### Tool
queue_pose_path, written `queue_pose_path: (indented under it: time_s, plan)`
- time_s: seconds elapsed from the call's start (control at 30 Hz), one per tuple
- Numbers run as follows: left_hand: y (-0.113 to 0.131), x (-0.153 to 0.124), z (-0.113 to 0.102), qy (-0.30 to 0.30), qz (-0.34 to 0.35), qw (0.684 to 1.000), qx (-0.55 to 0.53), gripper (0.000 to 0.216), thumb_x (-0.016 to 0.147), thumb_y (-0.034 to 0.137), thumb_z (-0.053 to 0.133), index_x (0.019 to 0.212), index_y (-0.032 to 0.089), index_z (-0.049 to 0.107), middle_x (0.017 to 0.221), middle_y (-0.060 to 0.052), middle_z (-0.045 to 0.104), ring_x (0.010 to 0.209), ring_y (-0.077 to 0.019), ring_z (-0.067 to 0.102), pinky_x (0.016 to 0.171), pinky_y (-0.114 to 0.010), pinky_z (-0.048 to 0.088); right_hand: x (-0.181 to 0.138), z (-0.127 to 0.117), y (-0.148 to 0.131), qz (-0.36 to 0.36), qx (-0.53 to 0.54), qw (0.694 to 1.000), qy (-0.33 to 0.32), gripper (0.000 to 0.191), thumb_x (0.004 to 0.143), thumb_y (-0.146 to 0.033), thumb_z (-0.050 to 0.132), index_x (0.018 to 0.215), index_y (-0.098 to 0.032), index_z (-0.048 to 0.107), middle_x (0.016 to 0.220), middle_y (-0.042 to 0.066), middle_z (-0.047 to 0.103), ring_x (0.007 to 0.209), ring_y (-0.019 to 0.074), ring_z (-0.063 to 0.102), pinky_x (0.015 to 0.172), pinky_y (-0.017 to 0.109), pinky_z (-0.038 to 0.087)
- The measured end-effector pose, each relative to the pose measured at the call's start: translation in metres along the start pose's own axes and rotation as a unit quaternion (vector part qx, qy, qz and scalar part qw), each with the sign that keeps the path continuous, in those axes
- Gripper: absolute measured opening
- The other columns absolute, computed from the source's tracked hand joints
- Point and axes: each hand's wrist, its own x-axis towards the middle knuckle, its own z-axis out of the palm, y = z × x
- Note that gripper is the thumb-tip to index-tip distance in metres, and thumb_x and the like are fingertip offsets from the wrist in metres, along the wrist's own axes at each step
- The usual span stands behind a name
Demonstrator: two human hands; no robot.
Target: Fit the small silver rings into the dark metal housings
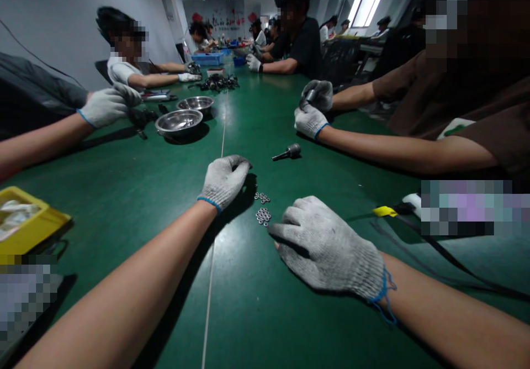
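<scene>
My left hand (pixel 226 182), in a grey-white knit glove with a blue cuff, rests over the green table just left of the small ring-shaped metal parts. Its fingers are bent and held together; whatever is in them is hidden. On the right, my right hand (pixel 327 247) wears a similar glove with frayed blue threads at the cuff. Its fingers are curled, thumb and index close together beside the lower cluster of metal rings (pixel 263 215). I cannot make out anything between them. A smaller group of rings (pixel 261 197) lies just beyond, with a single dark piece above it.
Past my hands lies a dark metal socket tool (pixel 287 152). Two steel bowls (pixel 179 123) and dark parts (pixel 219 83) stand further back. A yellow bin (pixel 33 222) is at left, a black strap (pixel 455 261) at right. Gloved co-workers' hands (pixel 310 116) work along both sides.
</scene>
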Motion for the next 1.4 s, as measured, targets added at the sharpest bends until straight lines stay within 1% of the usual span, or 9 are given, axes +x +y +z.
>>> queue_pose_path:
  time_s: [0.07, 0.27, 0.37, 1.0, 1.4]
  plan:
    - [-0.0001, -0.0001, 0.0, 0.001, 0.0, 1.0, 0.0, 0.032, 0.09, 0.032, 0.056, 0.094, 0.02, 0.084, 0.097, -0.007, 0.084, 0.096, -0.0258, 0.076, 0.088, -0.033, 0.056, 0.0, 0.0002, -0.0003, -0.007, 0.003, 1.0, 0.001, 0.022, 0.095, -0.026, 0.061, 0.103, -0.013, 0.077, 0.082, 0.008, 0.064, 0.075, 0.0204, 0.05, 0.071, 0.038, 0.032]
    - [0.0001, -0.0003, -0.0001, 0.001, 0.0, 1.0, -0.003, 0.031, 0.089, 0.032, 0.056, 0.094, 0.02, 0.084, 0.096, -0.007, 0.084, 0.096, -0.0256, 0.076, 0.088, -0.033, 0.056, 0.0009, -0.0004, -0.0003, 0.011, 0.003, 1.0, -0.022, 0.023, 0.094, -0.028, 0.064, 0.107, -0.014, 0.076, 0.086, 0.008, 0.065, 0.077, 0.0203, 0.049, 0.072, 0.038, 0.031]
    - [0.0002, -0.0002, 0.0, 0.001, -0.004, 1.0, -0.001, 0.031, 0.089, 0.032, 0.055, 0.093, 0.02, 0.084, 0.096, -0.007, 0.084, 0.095, -0.0253, 0.076, 0.087, -0.033, 0.056, 0.0012, -0.0003, -0.0001, 0.011, 0.003, 1.0, -0.022, 0.023, 0.095, -0.028, 0.063, 0.106, -0.014, 0.077, 0.085, 0.008, 0.065, 0.076, 0.0203, 0.048, 0.071, 0.038, 0.03]
    - [0.0014, -0.001, 0.0004, -0.001, -0.008, 1.0, -0.001, 0.031, 0.09, 0.034, 0.055, 0.093, 0.021, 0.083, 0.095, -0.006, 0.083, 0.096, -0.025, 0.076, 0.085, -0.032, 0.055, 0.0005, -0.0011, -0.0013, 0.025, 0.007, 0.999, -0.029, 0.027, 0.096, -0.028, 0.061, 0.113, -0.013, 0.076, 0.091, 0.01, 0.065, 0.08, 0.0215, 0.049, 0.073, 0.038, 0.032]
    - [0.0006, -0.001, 0.0, 0.001, -0.001, 1.0, -0.009, 0.031, 0.089, 0.032, 0.055, 0.091, 0.021, 0.084, 0.096, -0.007, 0.083, 0.097, -0.0262, 0.076, 0.087, -0.033, 0.057, 0.0006, -0.0014, -0.0011, 0.023, 0.008, 0.999, -0.024, 0.026, 0.095, -0.028, 0.061, 0.11, -0.013, 0.077, 0.089, 0.01, 0.066, 0.078, 0.0211, 0.049, 0.072, 0.038, 0.032]
